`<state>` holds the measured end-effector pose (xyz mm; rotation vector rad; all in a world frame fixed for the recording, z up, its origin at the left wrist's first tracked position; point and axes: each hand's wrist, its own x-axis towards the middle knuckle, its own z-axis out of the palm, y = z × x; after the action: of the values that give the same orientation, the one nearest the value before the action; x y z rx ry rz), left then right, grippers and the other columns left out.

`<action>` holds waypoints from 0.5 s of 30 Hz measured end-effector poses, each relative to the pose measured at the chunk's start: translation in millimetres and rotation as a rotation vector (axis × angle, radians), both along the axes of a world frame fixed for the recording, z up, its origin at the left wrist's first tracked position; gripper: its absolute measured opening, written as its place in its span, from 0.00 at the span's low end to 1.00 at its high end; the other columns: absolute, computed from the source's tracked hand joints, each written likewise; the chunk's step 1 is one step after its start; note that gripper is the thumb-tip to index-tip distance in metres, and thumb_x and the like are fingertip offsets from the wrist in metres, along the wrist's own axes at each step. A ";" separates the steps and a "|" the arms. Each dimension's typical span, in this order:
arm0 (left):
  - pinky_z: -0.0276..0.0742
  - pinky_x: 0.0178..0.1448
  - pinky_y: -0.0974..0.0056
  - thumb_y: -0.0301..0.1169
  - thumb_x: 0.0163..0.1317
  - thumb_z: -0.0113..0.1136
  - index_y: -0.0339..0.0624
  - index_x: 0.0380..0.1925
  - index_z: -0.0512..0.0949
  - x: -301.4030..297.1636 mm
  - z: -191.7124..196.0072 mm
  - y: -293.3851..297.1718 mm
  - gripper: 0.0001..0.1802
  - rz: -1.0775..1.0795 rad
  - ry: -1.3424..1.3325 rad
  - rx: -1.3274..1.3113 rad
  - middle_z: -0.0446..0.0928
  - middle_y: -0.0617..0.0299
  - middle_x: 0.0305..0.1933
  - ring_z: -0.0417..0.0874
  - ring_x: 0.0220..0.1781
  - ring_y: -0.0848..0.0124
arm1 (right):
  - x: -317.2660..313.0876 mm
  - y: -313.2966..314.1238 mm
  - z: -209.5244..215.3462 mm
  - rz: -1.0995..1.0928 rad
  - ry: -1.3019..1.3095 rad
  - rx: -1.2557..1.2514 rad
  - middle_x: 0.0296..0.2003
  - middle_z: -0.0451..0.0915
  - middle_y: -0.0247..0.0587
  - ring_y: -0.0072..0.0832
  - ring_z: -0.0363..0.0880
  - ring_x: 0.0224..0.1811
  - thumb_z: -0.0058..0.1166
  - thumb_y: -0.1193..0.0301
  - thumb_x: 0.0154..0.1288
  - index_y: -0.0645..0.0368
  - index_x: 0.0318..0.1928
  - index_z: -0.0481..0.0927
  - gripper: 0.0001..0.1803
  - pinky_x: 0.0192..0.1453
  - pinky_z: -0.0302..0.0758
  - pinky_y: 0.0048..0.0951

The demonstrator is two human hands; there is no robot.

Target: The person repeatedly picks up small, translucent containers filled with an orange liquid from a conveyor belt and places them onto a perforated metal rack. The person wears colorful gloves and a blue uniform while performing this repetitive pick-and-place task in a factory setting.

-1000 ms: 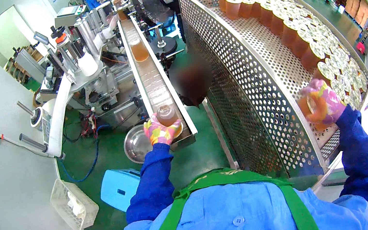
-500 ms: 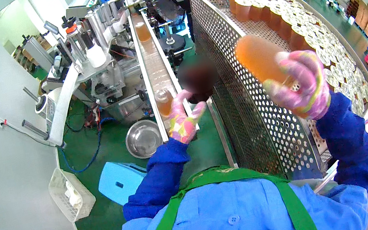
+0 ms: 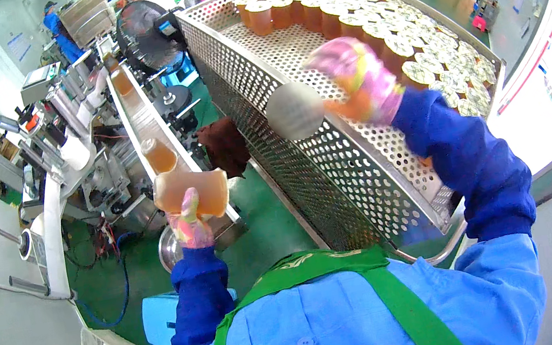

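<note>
Fingers (image 3: pixel 188 210) grip one jar (image 3: pixel 192 192); right hand (image 3: pixel 357 80) another (image 3: pixel 302 110).

This is a factory. A long belt (image 3: pixel 147 121) carries jars (image 3: pixel 159 154) past machines (image 3: pixel 75 145). A big metal tray with holes (image 3: pixel 332 155) is full of jars. The floor (image 3: pixel 267 226) is green, and workers in blue stand far back.

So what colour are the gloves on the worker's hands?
Pink with yellow and green patches, clearest on the right hand in the head view.
</note>
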<state>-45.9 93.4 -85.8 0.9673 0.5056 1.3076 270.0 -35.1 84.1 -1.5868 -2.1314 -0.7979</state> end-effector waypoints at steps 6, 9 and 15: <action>0.74 0.60 0.59 0.27 0.44 0.75 0.41 0.58 0.65 -38.9 -127.2 61.7 0.40 0.359 0.599 0.012 0.73 0.56 0.55 0.76 0.55 0.64 | 170.2 -40.6 -50.9 -0.860 0.090 -0.329 0.60 0.70 0.57 0.51 0.66 0.63 0.50 0.48 0.61 0.60 0.63 0.66 0.37 0.67 0.62 0.45; 0.75 0.58 0.59 0.36 0.40 0.78 0.39 0.56 0.67 -25.1 -104.6 45.2 0.43 0.393 0.884 0.081 0.77 0.54 0.50 0.79 0.53 0.63 | 224.2 -68.1 -78.5 -1.107 0.264 -0.517 0.59 0.69 0.61 0.53 0.67 0.63 0.52 0.43 0.57 0.56 0.67 0.62 0.43 0.65 0.64 0.47; 0.66 0.64 0.57 0.53 0.35 0.75 0.43 0.52 0.72 -28.9 -99.2 46.9 0.44 0.362 1.412 0.174 0.78 0.55 0.49 0.76 0.56 0.60 | 186.5 -38.9 -70.1 -1.084 0.164 -0.626 0.60 0.67 0.59 0.54 0.64 0.64 0.59 0.50 0.51 0.55 0.65 0.65 0.42 0.67 0.63 0.46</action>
<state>-74.8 140.3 -185.0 1.9535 1.7041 0.7769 456.5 -74.0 14.0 -3.0678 -1.3247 -0.1898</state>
